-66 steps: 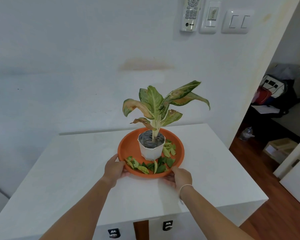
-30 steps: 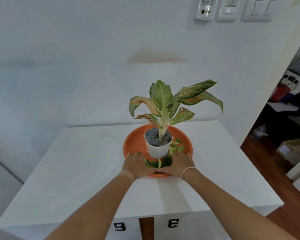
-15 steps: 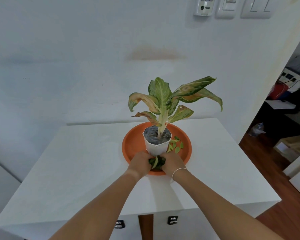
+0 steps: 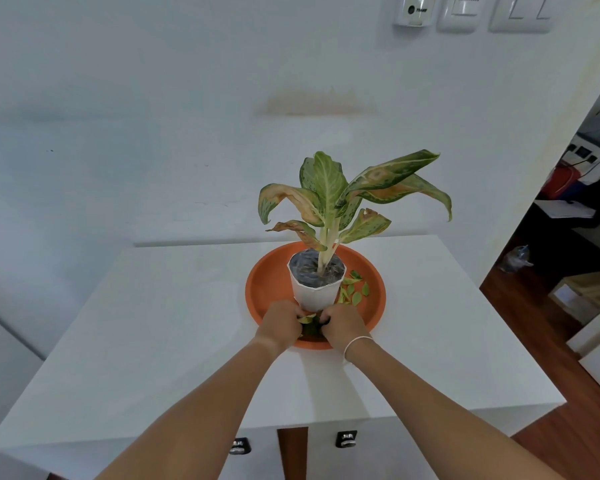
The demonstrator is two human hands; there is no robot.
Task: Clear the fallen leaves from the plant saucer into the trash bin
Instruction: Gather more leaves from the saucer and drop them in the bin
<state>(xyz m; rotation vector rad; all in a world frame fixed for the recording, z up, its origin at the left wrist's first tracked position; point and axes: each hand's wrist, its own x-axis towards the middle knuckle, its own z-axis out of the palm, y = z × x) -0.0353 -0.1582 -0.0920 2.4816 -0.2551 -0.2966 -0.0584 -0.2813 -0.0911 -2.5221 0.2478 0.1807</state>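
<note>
The left hand [image 4: 280, 323] and right hand [image 4: 343, 325] press together, cupped around a clump of fallen leaves [image 4: 310, 325] at the orange saucer's [image 4: 267, 282] near rim, so gathering seems underway; next, lift without spilling, then collect the loose leaves [image 4: 355, 289] right of the white pot [image 4: 314, 292].

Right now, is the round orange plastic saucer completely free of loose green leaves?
No, several loose green leaves lie on the round orange plastic saucer, right of the white pot.
</note>
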